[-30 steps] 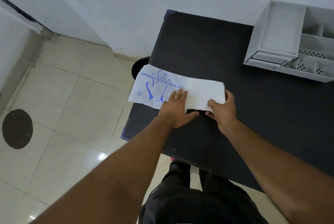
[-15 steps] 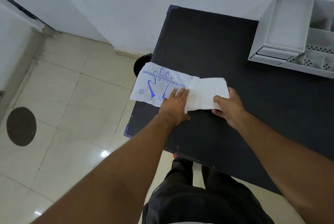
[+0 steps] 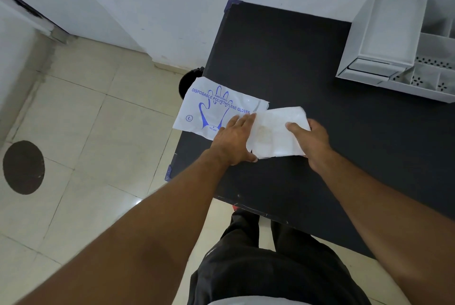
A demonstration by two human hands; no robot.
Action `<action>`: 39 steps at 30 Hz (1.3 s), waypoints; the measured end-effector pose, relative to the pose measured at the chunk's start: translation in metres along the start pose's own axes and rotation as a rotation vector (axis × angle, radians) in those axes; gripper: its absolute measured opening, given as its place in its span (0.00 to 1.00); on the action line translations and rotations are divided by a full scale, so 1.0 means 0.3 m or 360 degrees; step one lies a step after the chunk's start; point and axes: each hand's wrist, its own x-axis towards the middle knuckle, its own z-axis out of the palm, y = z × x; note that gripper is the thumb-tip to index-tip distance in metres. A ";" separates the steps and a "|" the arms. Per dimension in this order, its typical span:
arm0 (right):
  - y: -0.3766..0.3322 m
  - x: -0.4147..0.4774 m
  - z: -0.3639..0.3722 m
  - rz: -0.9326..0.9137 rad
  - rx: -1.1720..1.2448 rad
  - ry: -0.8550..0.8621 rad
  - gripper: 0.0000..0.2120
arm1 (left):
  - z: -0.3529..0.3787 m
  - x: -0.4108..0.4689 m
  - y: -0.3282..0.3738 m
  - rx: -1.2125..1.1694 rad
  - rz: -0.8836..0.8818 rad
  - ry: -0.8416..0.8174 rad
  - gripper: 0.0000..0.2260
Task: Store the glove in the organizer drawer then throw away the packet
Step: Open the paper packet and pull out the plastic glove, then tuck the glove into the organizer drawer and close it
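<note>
A white packet [image 3: 209, 110] printed in blue with a hand outline and "disposable polyethylene gloves" lies at the black table's left edge, partly overhanging it. My left hand [image 3: 234, 141] presses flat on the packet's right end, fingers spread. A folded translucent white glove [image 3: 273, 132] sticks out to the right of the packet, and my right hand [image 3: 311, 142] pinches its right end. The white organizer [image 3: 384, 41], with a closed drawer front [image 3: 371, 68] low on its left, stands at the table's far right.
The black table [image 3: 283, 58] stands against a white wall. A dark round bin [image 3: 189, 80] sits on the tiled floor just left of the table, partly hidden under the packet. A dark round patch [image 3: 23, 166] marks the floor at left. My dark trousers show below.
My right hand has drawn the glove rightward out of the packet, which now shows its torn right end. My left hand has stayed pressing on the packet.
</note>
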 end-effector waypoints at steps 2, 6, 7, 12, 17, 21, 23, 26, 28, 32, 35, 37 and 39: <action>-0.002 0.003 0.005 -0.0011 -0.0047 0.0039 0.09 | -0.005 0.001 -0.004 -0.0017 0.0039 0.0006 0.55; -0.013 0.006 0.016 0.0008 -0.0034 0.0061 0.09 | -0.034 0.019 0.014 -0.0057 0.0022 0.0058 0.55; -0.016 0.006 0.015 0.0000 0.0010 0.0066 0.10 | -0.041 0.027 0.022 -0.0049 0.0009 0.0070 0.54; -0.021 0.009 -0.017 0.0067 0.0398 0.0161 0.09 | -0.052 0.063 0.038 0.0104 -0.0034 -0.0013 0.45; -0.013 0.014 -0.078 0.0165 0.0701 0.0246 0.10 | -0.073 0.074 0.094 0.0043 -0.0012 0.0194 0.39; -0.053 -0.004 -0.124 0.0127 0.0869 0.0343 0.08 | -0.113 0.092 0.186 -0.0403 -0.0006 0.0291 0.36; -0.080 -0.017 -0.145 0.0098 0.0934 0.0333 0.08 | -0.137 0.105 0.240 -0.0862 -0.0087 0.0210 0.36; -0.130 -0.035 -0.191 0.0035 0.1028 0.0299 0.08 | -0.185 0.135 0.325 -0.1529 -0.0256 0.0119 0.33; -0.165 -0.057 -0.227 -0.0019 0.1062 0.0272 0.07 | -0.208 0.155 0.367 -0.1759 -0.0288 0.0146 0.29; -0.196 -0.099 -0.305 -0.0203 0.1191 0.0158 0.10 | -0.236 0.170 0.444 -0.2412 -0.0327 0.0111 0.18; -0.200 -0.115 -0.355 -0.0252 0.1292 0.0006 0.14 | -0.254 0.159 0.522 -0.2655 -0.0238 -0.0068 0.16; -0.207 -0.121 -0.385 -0.0243 0.1289 -0.0079 0.17 | -0.264 0.146 0.579 -0.2718 -0.0201 -0.0152 0.16; -0.215 -0.120 -0.405 -0.0245 0.1204 -0.0100 0.18 | -0.266 0.144 0.617 -0.2706 -0.0181 -0.0148 0.17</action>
